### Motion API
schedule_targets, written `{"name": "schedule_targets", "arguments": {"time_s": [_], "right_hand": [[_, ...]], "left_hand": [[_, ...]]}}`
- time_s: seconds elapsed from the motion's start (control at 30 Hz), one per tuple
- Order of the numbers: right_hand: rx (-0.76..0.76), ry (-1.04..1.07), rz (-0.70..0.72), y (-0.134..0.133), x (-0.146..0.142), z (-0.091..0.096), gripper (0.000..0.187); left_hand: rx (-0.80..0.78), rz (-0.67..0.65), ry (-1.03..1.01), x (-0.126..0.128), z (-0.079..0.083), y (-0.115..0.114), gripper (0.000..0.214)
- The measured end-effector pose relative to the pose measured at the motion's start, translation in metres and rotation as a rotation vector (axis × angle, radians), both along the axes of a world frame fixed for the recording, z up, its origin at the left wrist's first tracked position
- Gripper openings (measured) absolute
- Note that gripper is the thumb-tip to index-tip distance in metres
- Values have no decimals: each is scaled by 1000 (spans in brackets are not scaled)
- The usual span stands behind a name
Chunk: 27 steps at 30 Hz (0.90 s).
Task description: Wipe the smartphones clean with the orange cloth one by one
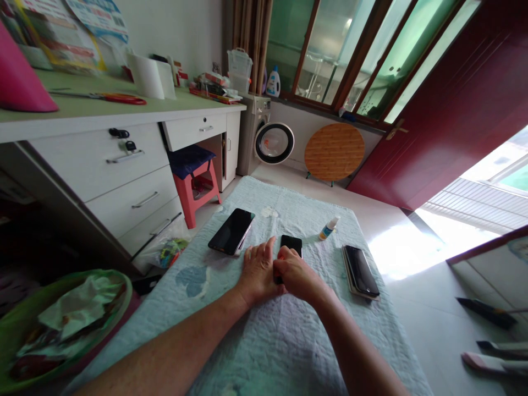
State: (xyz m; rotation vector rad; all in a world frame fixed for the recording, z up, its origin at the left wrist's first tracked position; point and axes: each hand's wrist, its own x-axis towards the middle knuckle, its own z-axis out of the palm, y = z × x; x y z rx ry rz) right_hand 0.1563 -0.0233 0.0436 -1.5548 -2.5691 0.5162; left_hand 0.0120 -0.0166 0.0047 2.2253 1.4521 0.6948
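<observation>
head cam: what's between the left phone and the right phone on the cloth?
Head view: the left hand and right hand, meeting over a smaller middle phone. A small spray bottle sits just behind that line.

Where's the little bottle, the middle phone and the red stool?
bottle (328, 229), head view, on its white body.
middle phone (291, 242), head view, on its dark screen.
stool (188, 159), head view, on its blue seat.
</observation>
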Motion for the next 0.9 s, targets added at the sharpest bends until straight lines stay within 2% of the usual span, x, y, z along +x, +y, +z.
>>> {"name": "schedule_targets", "arguments": {"time_s": [0.2, 0.33, 0.5, 0.67, 0.8, 0.9], "right_hand": [[-70, 11, 25, -8, 1, 1, 12], [-62, 43, 71, -1, 3, 1, 10], [17, 0, -28, 27, 6, -1, 14], [68, -63, -142, 67, 8, -4, 17], [92, -132, -239, 88, 8, -6, 22], [94, -151, -248, 92, 9, -8, 23]], "left_hand": [[-5, 1, -2, 0, 6, -2, 105], [-22, 1, 15, 0, 6, -3, 110], [-83, 3, 76, 1, 4, -2, 118], [-61, -7, 102, 0, 1, 0, 117], [-73, -27, 138, -1, 1, 0, 108], [-96, -64, 176, -2, 1, -1, 98]]}}
